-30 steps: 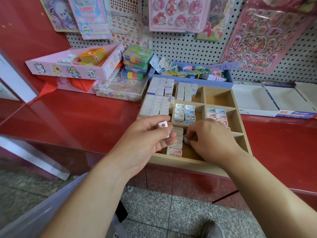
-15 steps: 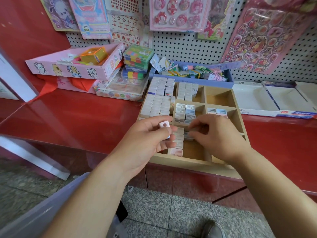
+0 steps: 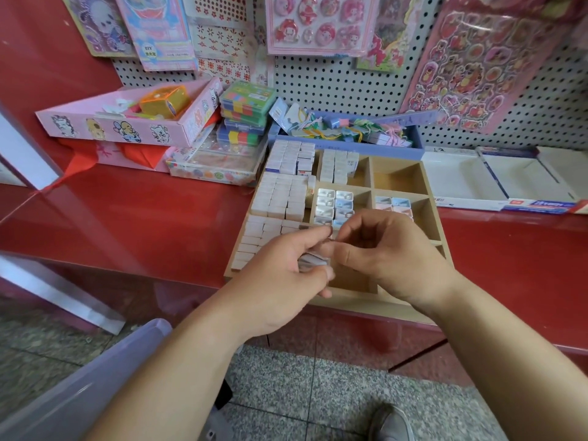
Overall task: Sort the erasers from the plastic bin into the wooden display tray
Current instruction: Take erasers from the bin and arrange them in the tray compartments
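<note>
I had the wooden display tray point(image 3: 428, 186) at twelve o'clock on the counter point(image 3: 127, 218), with erasers point(image 3: 280, 195) in its left and middle compartments. Behind it a trinket box point(image 3: 366, 148) sat against the pegboard point(image 3: 334, 84). A carton point(image 3: 127, 130) lay at ten o'clock, flat boxes point(image 3: 461, 179) at two and the plastic bin point(image 3: 79, 393) at seven, below the counter. The left hand point(image 3: 280, 275) and right hand point(image 3: 391, 256) met over the tray's near compartments.

Lying flat, a pale wooden display tray point(image 3: 396, 178) split into square compartments. Packing its whole left column in tight rows and part-filling its back middle compartment, white-sleeved erasers point(image 3: 280, 198). Sitting in its centre and right-middle compartments, pastel erasers point(image 3: 334, 202) in clear wrap. Hovering over its near middle compartment, gripped as a small bundle, held erasers point(image 3: 313, 261). Standing off its near left corner, lower down, a translucent lavender plastic bin point(image 3: 79, 386).
</note>
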A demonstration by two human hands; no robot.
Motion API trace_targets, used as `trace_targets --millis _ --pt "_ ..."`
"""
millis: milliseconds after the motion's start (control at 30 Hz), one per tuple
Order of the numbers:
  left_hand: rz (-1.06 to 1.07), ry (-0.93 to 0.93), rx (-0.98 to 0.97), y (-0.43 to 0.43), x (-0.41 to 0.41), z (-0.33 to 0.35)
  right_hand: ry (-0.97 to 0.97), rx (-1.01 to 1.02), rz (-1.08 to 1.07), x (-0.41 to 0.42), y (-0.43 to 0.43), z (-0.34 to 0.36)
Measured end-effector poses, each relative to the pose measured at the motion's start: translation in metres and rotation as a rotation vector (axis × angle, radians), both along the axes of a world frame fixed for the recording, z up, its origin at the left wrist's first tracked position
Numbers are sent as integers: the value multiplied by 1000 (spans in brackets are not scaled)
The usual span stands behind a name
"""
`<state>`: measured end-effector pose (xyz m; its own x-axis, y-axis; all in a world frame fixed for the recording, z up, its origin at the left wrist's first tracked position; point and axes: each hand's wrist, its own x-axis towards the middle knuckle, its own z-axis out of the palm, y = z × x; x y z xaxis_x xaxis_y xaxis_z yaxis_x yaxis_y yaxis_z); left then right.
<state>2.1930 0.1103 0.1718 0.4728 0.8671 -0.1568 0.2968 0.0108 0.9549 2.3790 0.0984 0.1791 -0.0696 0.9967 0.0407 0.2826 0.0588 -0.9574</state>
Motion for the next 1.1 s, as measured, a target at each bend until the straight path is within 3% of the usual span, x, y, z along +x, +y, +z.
trace_targets --millis 133,267,367,733,867,1100 --pt "113 -135 -50 1 3 4 -151 66 -72 12 1 0" --pt "358 -363 -141 9 2 9 -556 123 -77 26 0 -3" --pt "440 -423 -205 13 1 12 -728 130 34 25 0 -12" --pt "376 -516 -362 14 -6 19 -1014 109 9 9 9 -11" --pt "338 -493 -330 12 -8 18 -939 87 9 11 10 -10" --pt "326 -531 -488 13 -9 21 -325 156 -127 8 1 2"
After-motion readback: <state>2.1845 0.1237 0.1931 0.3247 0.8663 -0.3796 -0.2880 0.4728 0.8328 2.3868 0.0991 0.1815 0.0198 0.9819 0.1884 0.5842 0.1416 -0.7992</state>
